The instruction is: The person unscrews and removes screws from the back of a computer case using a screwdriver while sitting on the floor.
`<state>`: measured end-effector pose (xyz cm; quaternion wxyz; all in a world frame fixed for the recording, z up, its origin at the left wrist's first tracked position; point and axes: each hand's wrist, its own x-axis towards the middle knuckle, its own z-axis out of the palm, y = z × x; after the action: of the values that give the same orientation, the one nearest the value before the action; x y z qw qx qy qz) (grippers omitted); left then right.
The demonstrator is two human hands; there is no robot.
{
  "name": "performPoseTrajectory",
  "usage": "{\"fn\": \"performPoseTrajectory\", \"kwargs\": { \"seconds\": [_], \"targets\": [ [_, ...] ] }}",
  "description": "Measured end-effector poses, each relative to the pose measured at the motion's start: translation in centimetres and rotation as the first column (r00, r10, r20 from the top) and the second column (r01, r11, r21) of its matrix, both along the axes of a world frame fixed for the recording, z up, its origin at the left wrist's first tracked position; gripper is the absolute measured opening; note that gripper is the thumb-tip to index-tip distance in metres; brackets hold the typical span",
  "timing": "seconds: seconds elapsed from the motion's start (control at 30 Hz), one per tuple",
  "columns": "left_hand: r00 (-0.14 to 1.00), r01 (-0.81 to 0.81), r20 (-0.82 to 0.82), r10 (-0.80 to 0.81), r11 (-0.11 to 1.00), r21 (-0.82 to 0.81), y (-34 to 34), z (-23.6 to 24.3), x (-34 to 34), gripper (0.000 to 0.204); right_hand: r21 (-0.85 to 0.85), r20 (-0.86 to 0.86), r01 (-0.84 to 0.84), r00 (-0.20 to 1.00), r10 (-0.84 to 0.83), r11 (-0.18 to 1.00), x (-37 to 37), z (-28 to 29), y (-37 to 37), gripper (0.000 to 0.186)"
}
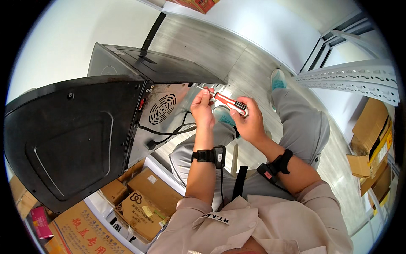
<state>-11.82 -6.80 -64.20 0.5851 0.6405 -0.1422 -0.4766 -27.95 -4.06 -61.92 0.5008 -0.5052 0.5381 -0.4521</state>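
Observation:
A red and white screwdriver (pixel 230 103) points left toward the back of a black appliance. My right hand (pixel 250 122) is closed around its handle. My left hand (pixel 202 106) is closed in a pinch at the screwdriver's thin shaft, beside the edge of the appliance's metal back panel (pixel 148 120). The fingers partly hide the shaft, and whether a screw is at its tip I cannot tell. A round slotted vent (pixel 162 109) is cut into the panel. A black power cord (pixel 167 133) hangs from it, passing left of my left wrist.
The appliance's large black cover (pixel 63 135) spreads out on the left. Cardboard boxes (pixel 141 211) lie below it. A white perforated metal upright (pixel 351 78) and opened cartons (pixel 371 127) stand on the right. My legs straddle the pale floor (pixel 211 42).

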Motion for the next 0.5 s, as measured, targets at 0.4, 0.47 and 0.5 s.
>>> {"fn": "performPoseTrajectory", "kwargs": {
  "seconds": [0.4,0.47,0.5],
  "targets": [
    [0.976,0.104,-0.174,-0.128,0.985,-0.140,-0.6,1.4,0.0,0.019,0.595,0.467,-0.332,0.884,0.021,0.732,-0.3,0.1,-1.1,0.033],
    [0.980,0.116,-0.146,-0.133,0.986,-0.116,-0.4,1.0,0.2,0.019,0.297,0.136,-0.163,0.983,0.127,0.941,0.0,0.4,-0.3,0.034],
    [0.982,0.122,-0.133,-0.133,0.988,-0.092,-0.5,0.9,0.2,0.019,0.106,-0.046,-0.117,0.991,0.122,0.987,0.2,0.6,-0.1,0.039]
  ]
}}
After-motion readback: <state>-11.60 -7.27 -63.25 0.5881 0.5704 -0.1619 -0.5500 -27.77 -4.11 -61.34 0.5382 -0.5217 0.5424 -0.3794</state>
